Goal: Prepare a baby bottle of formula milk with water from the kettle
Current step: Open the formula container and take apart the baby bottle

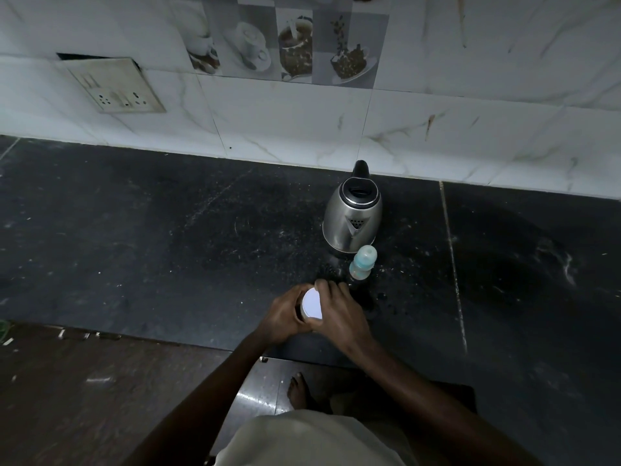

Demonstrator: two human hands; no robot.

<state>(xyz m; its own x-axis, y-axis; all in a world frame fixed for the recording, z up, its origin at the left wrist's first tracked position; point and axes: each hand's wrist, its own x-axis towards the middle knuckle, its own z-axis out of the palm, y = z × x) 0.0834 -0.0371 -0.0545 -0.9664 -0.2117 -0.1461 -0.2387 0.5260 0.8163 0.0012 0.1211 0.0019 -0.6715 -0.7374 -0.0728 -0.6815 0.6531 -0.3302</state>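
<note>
Seems to be the opening of the formula container, with its white lid seated and not yet off; sits in front of the kettle, closer to the counter's front edge, slightly left of the kettle's spout line.

Left hand wrapped round the container's body, fingers curled tight on it; right hand curled over the lid's rim, fingertips hooked on the far side; neither hand free.

To do this well: brace the body hard with the left hand and keep it flat on the counter; turn or prise with the right only; lift the lid level and slowly, to avoid puffing powder; set the lid down away from the wet-looking specks in front of the kettle; keep elbows clear of the baby bottle, capped, upright, just in front of the kettle and beyond the right hand; cannot tell whether bottle and kettle touch.

Counted: one kettle; one baby bottle; one formula container with one lid; two hands; one socket plate on the wall, well left of the kettle.
</note>
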